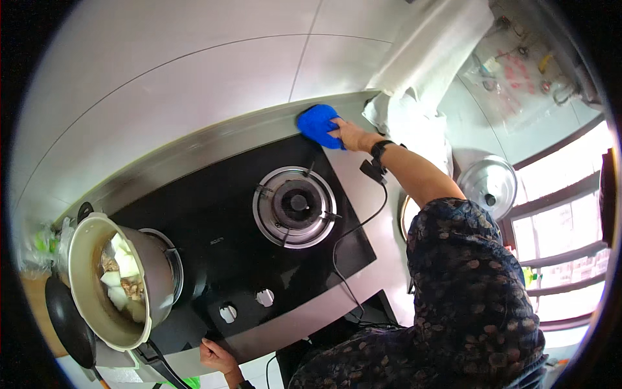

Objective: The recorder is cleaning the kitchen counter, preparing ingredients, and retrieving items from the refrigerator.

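My right hand (347, 135) holds a blue cloth (319, 126), pressed on the steel counter at the far right corner of the black glass gas hob (214, 204). A black band and a black device with a cable are at that wrist. My left hand (217, 356) is loosely curled at the hob's front edge; whether its fingers hold anything is hard to tell. The right burner (297, 202) has nothing on it. A deep pot (160, 262) with white chunks and brown pieces in liquid stands on the left burner. Two white knobs (265, 297) are near the front.
A black frying pan (70, 323) and plastic bags (41, 248) lie left of the pot. The pot's black handle (163, 362) juts towards me. White cloth or sheeting (418, 126) hangs at the right, near a metal lid (488, 187). A black cable (335, 253) crosses the hob's right side.
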Tool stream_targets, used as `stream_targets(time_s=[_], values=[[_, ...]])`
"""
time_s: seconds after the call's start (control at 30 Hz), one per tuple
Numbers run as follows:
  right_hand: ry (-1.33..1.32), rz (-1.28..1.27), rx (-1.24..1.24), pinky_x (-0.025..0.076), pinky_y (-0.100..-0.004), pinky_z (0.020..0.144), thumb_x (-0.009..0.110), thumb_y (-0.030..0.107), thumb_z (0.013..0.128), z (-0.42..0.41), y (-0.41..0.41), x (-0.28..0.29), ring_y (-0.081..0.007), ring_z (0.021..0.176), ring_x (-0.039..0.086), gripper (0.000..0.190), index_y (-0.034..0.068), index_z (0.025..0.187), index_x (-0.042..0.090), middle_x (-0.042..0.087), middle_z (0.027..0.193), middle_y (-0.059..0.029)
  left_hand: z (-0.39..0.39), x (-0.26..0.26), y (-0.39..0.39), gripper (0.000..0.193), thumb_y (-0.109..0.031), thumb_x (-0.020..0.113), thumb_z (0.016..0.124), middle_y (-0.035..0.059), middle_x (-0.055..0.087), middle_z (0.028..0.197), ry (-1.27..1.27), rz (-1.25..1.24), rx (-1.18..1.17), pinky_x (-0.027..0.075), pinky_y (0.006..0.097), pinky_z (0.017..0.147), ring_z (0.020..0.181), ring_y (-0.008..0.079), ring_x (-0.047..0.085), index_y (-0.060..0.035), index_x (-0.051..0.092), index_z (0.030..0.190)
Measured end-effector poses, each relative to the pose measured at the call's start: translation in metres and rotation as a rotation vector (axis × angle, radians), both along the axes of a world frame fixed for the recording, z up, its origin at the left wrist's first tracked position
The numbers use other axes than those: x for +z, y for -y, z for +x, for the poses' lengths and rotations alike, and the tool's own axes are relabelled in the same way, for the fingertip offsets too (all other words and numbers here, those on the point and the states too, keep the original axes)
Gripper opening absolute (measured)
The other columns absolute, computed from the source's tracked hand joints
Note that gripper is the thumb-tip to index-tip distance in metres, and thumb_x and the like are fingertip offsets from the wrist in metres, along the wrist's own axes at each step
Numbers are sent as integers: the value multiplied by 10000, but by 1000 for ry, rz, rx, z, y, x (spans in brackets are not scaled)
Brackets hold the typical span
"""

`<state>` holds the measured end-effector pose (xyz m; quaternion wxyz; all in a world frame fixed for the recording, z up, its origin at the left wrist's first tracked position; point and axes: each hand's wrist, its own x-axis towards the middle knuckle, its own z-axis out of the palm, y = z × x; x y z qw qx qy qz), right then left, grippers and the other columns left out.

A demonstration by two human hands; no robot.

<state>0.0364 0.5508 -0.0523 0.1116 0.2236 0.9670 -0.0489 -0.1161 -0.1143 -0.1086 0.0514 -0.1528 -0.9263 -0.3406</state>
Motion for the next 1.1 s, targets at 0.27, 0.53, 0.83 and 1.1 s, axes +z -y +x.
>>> stream_targets(time_s=[0.27, 0.53, 0.83, 1.1], values=[[-45, -86, -220, 478, -432, 934, 606, 3, 730, 132, 152, -3, -424, 1078, 503, 541, 254, 1209, 604, 354, 1376, -164, 0, -5, 7, 420, -207, 468, 975, 163, 422, 518, -21, -4, -44, 305, 423, 460, 452, 270, 392, 20, 449, 622], [-33, -109, -382, 460, -491, 948, 587, -28, 710, 226, 338, 17, -490, 1120, 444, 560, 192, 1224, 569, 307, 1360, -251, 1, 5, 7, 404, -241, 468, 976, 113, 460, 529, 79, 16, -73, 328, 394, 461, 471, 195, 406, -4, 508, 651], [-32, -125, -413, 467, -470, 950, 594, 2, 685, 156, 470, 29, -466, 1149, 418, 516, 170, 1172, 624, 296, 1386, -206, -5, -3, 23, 341, -233, 525, 953, 89, 551, 600, 236, 322, -195, 407, 343, 501, 547, 164, 512, -2, 554, 703], [-130, -417, 137, 435, -416, 976, 612, 31, 693, 51, 570, 12, -422, 1183, 410, 472, 171, 1142, 648, 347, 1375, -160, 21, 43, 98, 398, -249, 538, 957, 74, 597, 1103, 1068, 527, -416, 494, 258, 737, 909, 154, 573, -45, 488, 1295]])
